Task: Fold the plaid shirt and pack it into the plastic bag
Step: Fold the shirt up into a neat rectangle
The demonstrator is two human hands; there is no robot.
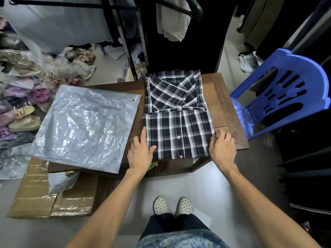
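While the plaid shirt (177,113) lies folded on the wooden table (225,104), I flank it.
My left hand (140,153) and right hand (222,149), fingers loosely spread, touch its near corners; the plastic bag (86,124) lies flat just left.

Wooden table (222,97); plaid shirt (177,115); plastic bag (86,126)

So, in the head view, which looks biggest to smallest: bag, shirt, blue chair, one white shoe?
1. Bag.
2. Shirt and chair: too close to rank; the chair stands off to the side, where the wide lens distorts.
3. Shoe, smallest.
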